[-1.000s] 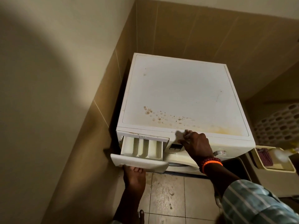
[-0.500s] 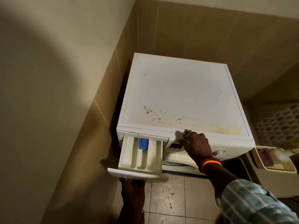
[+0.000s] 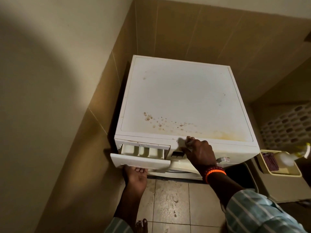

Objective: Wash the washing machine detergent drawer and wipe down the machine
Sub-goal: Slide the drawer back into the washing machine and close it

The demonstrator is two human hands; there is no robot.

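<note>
A white front-loading washing machine (image 3: 185,98) stands in a tiled corner, its top stained with brown spots and a yellow patch near the front. Its detergent drawer (image 3: 143,158) sticks partly out at the upper left of the front, with three compartments showing. My left hand (image 3: 135,176) grips the underside of the drawer's front panel, palm up. My right hand (image 3: 197,154) presses on the machine's front top edge and control panel, fingers bent, with an orange bead bracelet on the wrist. Nothing is held in the right hand.
The left wall sits close beside the machine. To the right stand a white perforated laundry basket (image 3: 289,125) and a cream caddy (image 3: 279,165) holding a bottle and a brush. A spray bottle tip (image 3: 303,151) pokes in at right. My bare foot (image 3: 142,225) rests on the tiled floor.
The drawer was pulled further out half a second ago, showing a blue insert; now it is pushed back in part-way. My right hand has stayed on the front edge.
</note>
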